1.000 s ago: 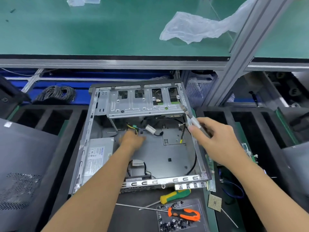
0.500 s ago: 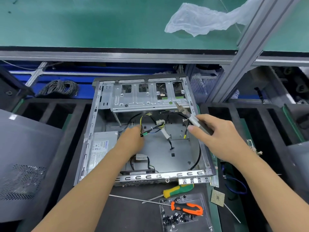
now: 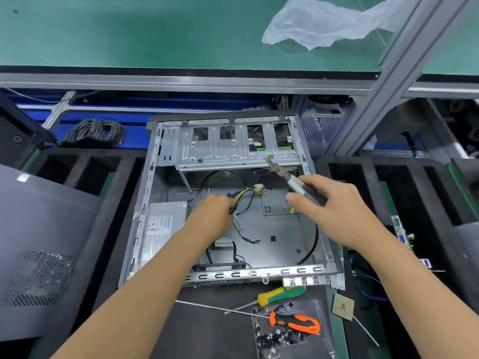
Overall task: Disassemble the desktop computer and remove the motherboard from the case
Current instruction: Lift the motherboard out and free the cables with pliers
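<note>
Landmark: the open computer case (image 3: 166, 141), a bare sheet-metal box of stamped, galvanised grey panels lying flat on the dark bench (image 3: 207, 330). Left of the case, a dark grey side panel (image 3: 39, 242) with a perforated vent patch leans over the black foam dividers, and a coil of thin black cable (image 3: 96, 130) lies behind the case's far-left corner. Inside the case at its left wall sits the power supply (image 3: 160, 229), a dull metal block with a white printed label. The left hand (image 3: 212, 216) is inside the case just right of the power supply, fingers closed around a bundle of yellow and black wires (image 3: 239, 199) ending in a white plastic connector (image 3: 259, 189). The case floor is bare plate; no motherboard is visible in it. The right hand (image 3: 334, 211) is above the case's right half, fingers clamped on the grey handles of needle-nose pliers (image 3: 280, 172) whose pointed tips lie over the slotted drive cage (image 3: 233, 151). In front of the case lie a yellow-green screwdriver (image 3: 280, 296) and orange-handled cutters (image 3: 295, 323) among loose black screws. Right of the case, a green circuit board (image 3: 404, 234) stands on edge in the foam tray; I cannot tell whether it is the motherboard. Compared with half a second ago, the wire bundle is lifted slightly higher and the pliers' tips lie nearer the cage.
</note>
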Available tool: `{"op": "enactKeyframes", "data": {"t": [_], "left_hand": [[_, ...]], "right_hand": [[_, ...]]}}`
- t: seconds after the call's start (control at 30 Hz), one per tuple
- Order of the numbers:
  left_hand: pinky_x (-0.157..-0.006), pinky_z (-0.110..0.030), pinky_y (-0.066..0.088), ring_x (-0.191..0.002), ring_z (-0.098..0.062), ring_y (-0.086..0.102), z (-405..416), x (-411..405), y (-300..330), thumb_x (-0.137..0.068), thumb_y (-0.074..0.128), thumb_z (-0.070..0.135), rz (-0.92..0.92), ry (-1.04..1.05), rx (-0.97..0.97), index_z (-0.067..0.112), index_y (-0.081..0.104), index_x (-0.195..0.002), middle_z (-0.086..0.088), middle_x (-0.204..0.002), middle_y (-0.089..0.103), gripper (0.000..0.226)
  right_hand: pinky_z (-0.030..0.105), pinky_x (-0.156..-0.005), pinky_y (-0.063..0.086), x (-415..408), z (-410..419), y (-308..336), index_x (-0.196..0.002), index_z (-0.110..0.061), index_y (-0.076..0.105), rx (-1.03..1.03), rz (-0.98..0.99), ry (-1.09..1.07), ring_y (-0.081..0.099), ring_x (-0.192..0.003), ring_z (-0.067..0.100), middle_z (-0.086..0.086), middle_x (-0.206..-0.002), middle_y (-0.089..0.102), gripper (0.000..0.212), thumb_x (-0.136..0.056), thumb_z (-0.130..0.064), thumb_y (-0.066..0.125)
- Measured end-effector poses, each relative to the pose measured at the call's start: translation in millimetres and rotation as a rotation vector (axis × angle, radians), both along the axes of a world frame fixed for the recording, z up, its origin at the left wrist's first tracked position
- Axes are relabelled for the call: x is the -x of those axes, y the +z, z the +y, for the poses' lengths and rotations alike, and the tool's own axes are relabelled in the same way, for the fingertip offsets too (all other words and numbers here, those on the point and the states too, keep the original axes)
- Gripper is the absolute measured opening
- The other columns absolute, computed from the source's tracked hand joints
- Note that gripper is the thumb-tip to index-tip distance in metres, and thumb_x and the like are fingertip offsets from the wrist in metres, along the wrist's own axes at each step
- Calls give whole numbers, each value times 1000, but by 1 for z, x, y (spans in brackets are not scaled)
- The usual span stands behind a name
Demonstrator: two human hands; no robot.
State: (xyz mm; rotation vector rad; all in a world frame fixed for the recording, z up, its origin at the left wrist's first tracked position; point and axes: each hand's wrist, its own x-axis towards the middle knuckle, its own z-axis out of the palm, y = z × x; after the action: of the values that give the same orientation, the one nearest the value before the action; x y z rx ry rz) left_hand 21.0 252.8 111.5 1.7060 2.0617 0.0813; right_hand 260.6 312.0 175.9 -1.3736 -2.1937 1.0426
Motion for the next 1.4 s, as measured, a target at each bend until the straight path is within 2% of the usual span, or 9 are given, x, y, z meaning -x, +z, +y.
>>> {"op": "enactKeyframes", "data": {"t": [0.17, 0.43, 0.6, 0.67, 0.77, 0.87, 1.0, 1.13, 1.4], "left_hand": [[-69, -32, 47, -74, -23, 56, -2, 5, -5, -96, 47, 7, -292, 17, 173, 22, 63, -112, -9, -80, 64, 27], [-80, -31, 54, -91, -26, 64, 10, 0, -25, -89, 63, 18, -204, 153, 219, 19, 66, -114, -9, -111, 64, 26], [-104, -39, 30, -119, -31, 30, 31, 0, -35, -60, 88, 45, 117, 232, 27, 17, 33, -128, -9, -125, 26, 92], [-112, -44, 22, -134, -34, 22, 41, 3, -41, -65, 86, 42, 55, 237, 101, 14, 17, -143, -13, -142, 24, 108], [-92, -33, 42, -116, -28, 49, 55, 4, -45, -81, 75, 19, -375, 371, 123, 8, 34, -132, -14, -134, 49, 66], [-75, -20, 42, -95, -26, 61, 55, 0, -46, -96, 59, 17, -538, 425, -30, 9, 58, -122, -8, -103, 66, 28], [-60, -14, 43, -68, -8, 57, 41, -7, -42, -98, 57, 17, -547, 401, -98, 15, 72, -112, 6, -78, 64, 21], [-73, -15, 49, -79, -10, 65, 27, -6, -31, -94, 63, 12, -661, 487, -169, 16, 72, -105, 1, -87, 70, 15], [-68, -8, 49, -81, -10, 68, 14, -4, -21, -91, 66, 8, -919, 635, -212, 18, 71, -95, -5, -92, 74, 12]], "right_hand": [[21, -65, 45, -1, 3, -2, -106, -41, 65, -9, 16, -8, 55, -72, 11, -4, -80, 65, 30, -83, -60, 61], [14, -55, 41, -2, 7, -6, -106, -44, 64, -10, 16, -15, 50, -61, 5, -8, -74, 60, 30, -82, -62, 61], [11, -55, 40, -1, 7, -4, -107, -41, 65, -7, 31, -12, 48, -58, 3, -11, -69, 57, 31, -82, -60, 62], [11, -54, 40, 0, 6, -4, -107, -41, 65, -7, 33, -8, 47, -59, 3, -13, -69, 56, 30, -83, -58, 64], [14, -56, 42, -2, 5, -2, -111, -40, 64, -22, 4, 2, 50, -63, 4, -12, -73, 58, 34, -83, -59, 63], [21, -67, 44, -6, 5, 1, -121, -38, 60, -102, -143, 39, 51, -74, 4, -19, -82, 54, 48, -81, -65, 57], [28, -80, 42, -12, 3, 3, -132, -33, 54, -341, -496, 173, 49, -90, 10, -23, -93, 49, 61, -83, -67, 51], [38, -75, 45, -4, -7, -2, -124, -21, 63, -470, -695, 217, 56, -88, 25, -2, -102, 65, 58, -81, -60, 57], [37, -66, 41, 40, -32, -22, -107, -15, 66, -550, -781, 96, 54, -78, 30, 7, -87, 61, 44, -82, -51, 59]]}}
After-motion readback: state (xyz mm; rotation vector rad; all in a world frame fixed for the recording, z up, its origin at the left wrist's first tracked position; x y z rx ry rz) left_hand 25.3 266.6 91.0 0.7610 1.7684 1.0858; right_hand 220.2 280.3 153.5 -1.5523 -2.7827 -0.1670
